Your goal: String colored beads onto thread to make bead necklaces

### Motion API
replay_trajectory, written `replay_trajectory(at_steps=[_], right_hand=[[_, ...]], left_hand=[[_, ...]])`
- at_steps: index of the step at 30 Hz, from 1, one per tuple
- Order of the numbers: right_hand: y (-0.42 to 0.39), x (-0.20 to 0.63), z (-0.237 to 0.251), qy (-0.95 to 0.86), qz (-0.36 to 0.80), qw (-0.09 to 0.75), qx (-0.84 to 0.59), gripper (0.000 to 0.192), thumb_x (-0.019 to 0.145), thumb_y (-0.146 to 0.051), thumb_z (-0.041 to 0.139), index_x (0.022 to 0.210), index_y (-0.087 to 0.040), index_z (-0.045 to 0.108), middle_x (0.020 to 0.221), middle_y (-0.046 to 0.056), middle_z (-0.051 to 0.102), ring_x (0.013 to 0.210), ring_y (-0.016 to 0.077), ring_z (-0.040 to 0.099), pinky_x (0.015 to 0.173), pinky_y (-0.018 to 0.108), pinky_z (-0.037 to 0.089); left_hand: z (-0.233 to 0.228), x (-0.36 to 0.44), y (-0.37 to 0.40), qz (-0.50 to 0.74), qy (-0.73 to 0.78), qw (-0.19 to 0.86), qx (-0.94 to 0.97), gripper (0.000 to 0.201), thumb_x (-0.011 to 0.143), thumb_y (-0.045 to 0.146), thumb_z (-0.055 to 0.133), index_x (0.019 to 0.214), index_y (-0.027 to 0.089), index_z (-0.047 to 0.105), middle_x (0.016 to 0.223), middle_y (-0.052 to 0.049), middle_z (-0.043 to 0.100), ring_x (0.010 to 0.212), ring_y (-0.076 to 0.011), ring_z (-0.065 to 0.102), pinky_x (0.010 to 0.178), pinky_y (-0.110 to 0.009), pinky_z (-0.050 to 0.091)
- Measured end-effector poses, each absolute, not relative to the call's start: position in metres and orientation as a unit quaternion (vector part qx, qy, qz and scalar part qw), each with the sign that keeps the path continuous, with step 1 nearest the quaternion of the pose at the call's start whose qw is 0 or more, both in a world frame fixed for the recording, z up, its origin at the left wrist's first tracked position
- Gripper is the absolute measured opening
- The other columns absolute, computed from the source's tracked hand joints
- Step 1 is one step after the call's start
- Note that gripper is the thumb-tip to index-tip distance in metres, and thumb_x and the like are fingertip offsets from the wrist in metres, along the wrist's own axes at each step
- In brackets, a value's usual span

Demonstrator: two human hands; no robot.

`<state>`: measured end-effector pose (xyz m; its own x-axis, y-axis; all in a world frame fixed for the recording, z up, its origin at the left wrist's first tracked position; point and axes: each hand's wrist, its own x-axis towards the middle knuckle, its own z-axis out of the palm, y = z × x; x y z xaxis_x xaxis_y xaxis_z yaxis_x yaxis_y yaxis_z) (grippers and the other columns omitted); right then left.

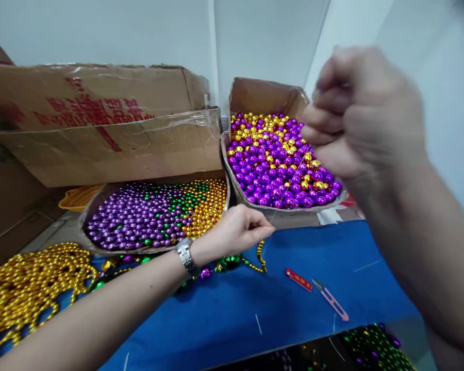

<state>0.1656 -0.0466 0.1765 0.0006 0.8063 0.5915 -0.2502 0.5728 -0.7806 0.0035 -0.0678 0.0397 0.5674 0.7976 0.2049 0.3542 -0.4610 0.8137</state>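
A thin clear thread (293, 179) runs slantwise between my two hands. My left hand (242, 230), with a silver watch on the wrist, pinches its lower end above the blue table. Raised high on the right and slightly blurred, my right hand (365, 116) is closed around the upper end; its fingertips are partly hidden. Below my left hand lies a strand of gold beads (260, 257), joined to a string with larger green and purple beads (231, 263). Pink-handled thread snips (334, 304) and a small red packet (299, 280) lie to the right on the table.
One open carton (226, 198) holds small purple, green and gold beads; another (274, 219) holds larger purple and gold ones. Gold bead strands (31, 288) are heaped at left. Thread scraps dot the blue table (224, 324). More beads (375, 350) sit below its front edge.
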Motion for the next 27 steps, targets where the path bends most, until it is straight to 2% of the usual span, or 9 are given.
replay_trajectory(at_steps=[3, 7, 10, 12, 14, 18, 21, 24, 27], right_hand=[[-0.038, 0.136, 0.147, -0.632, 0.418, 0.611, -0.228, 0.028, 0.086, -0.01, 0.042, 0.059, -0.018, 0.043, 0.045, -0.011, 0.026, 0.035, 0.0006, 0.021, 0.035, 0.015, 0.016], [-0.025, 0.093, 0.099, -0.811, 0.413, 0.337, -0.241, 0.027, 0.094, -0.028, 0.039, 0.075, -0.016, 0.053, 0.062, -0.005, 0.052, 0.051, 0.0038, 0.048, 0.046, 0.015, 0.037], [-0.016, 0.077, 0.074, -0.942, 0.2, 0.065, -0.261, 0.021, 0.086, -0.038, 0.058, 0.078, -0.019, 0.063, 0.068, -0.003, 0.06, 0.062, 0.0084, 0.055, 0.055, 0.019, 0.042], [-0.014, 0.081, 0.068, -0.946, 0.095, -0.002, -0.31, 0.019, 0.075, -0.034, 0.071, 0.069, -0.017, 0.066, 0.064, 0.0, 0.06, 0.063, 0.0129, 0.057, 0.058, 0.023, 0.043], [-0.019, 0.098, 0.066, -0.934, 0.055, 0.017, -0.353, 0.018, 0.077, -0.031, 0.069, 0.072, -0.015, 0.068, 0.073, 0.005, 0.062, 0.068, 0.0182, 0.059, 0.061, 0.029, 0.043], [-0.043, 0.152, 0.054, -0.905, -0.002, 0.11, -0.411, 0.029, 0.095, -0.032, 0.041, 0.107, -0.016, 0.062, 0.101, 0.012, 0.06, 0.084, 0.0232, 0.06, 0.069, 0.036, 0.044], [-0.067, 0.184, 0.021, -0.861, 0.133, 0.255, -0.42, 0.022, 0.094, -0.031, 0.047, 0.106, -0.019, 0.06, 0.097, 0.005, 0.064, 0.087, 0.017, 0.06, 0.076, 0.029, 0.044], [-0.084, 0.194, -0.017, -0.788, 0.314, 0.288, -0.444, 0.024, 0.091, -0.034, 0.052, 0.11, -0.02, 0.056, 0.089, 0.001, 0.066, 0.07, 0.0113, 0.06, 0.06, 0.021, 0.044], [-0.09, 0.191, -0.034, -0.767, 0.339, 0.295, -0.458, 0.018, 0.093, -0.032, 0.048, 0.095, -0.019, 0.06, 0.073, -0.002, 0.063, 0.063, 0.0106, 0.058, 0.055, 0.02, 0.04]], left_hand=[[0.017, 0.013, -0.075, 0.236, 0.35, 0.422, 0.802, 0.025, 0.081, 0.031, 0.056, 0.071, 0.014, 0.071, 0.061, -0.003, 0.065, 0.052, -0.0121, 0.051, 0.05, -0.023, 0.038], [-0.003, 0.027, -0.081, 0.168, 0.323, 0.489, 0.793, 0.025, 0.079, 0.033, 0.06, 0.065, 0.014, 0.067, 0.056, 0.0, 0.059, 0.051, -0.011, 0.047, 0.049, -0.021, 0.036], [-0.012, 0.032, -0.082, 0.176, 0.337, 0.531, 0.757, 0.027, 0.08, 0.037, 0.058, 0.068, 0.014, 0.065, 0.057, 0.001, 0.055, 0.051, -0.0103, 0.043, 0.047, -0.021, 0.034], [-0.017, 0.031, -0.081, 0.196, 0.355, 0.552, 0.729, 0.027, 0.081, 0.039, 0.058, 0.071, 0.014, 0.064, 0.058, 0.001, 0.054, 0.051, -0.0097, 0.041, 0.046, -0.021, 0.032], [-0.02, 0.027, -0.08, 0.224, 0.373, 0.563, 0.702, 0.027, 0.081, 0.04, 0.058, 0.074, 0.014, 0.063, 0.057, 0.002, 0.051, 0.05, -0.0092, 0.039, 0.046, -0.021, 0.03], [-0.023, 0.016, -0.077, 0.306, 0.387, 0.583, 0.646, 0.028, 0.081, 0.039, 0.059, 0.073, 0.013, 0.061, 0.057, 0.003, 0.05, 0.05, -0.0076, 0.036, 0.046, -0.02, 0.028], [-0.022, 0.009, -0.074, 0.362, 0.386, 0.577, 0.622, 0.027, 0.081, 0.037, 0.06, 0.069, 0.013, 0.058, 0.056, 0.004, 0.046, 0.05, -0.0064, 0.034, 0.045, -0.018, 0.027], [-0.02, 0.005, -0.073, 0.374, 0.394, 0.549, 0.636, 0.026, 0.082, 0.035, 0.06, 0.07, 0.011, 0.061, 0.056, 0.004, 0.048, 0.05, -0.0062, 0.038, 0.046, -0.017, 0.029], [-0.016, 0.004, -0.074, 0.351, 0.4, 0.539, 0.653, 0.025, 0.082, 0.034, 0.061, 0.076, 0.01, 0.066, 0.055, 0.002, 0.052, 0.049, -0.0067, 0.041, 0.045, -0.017, 0.03]])
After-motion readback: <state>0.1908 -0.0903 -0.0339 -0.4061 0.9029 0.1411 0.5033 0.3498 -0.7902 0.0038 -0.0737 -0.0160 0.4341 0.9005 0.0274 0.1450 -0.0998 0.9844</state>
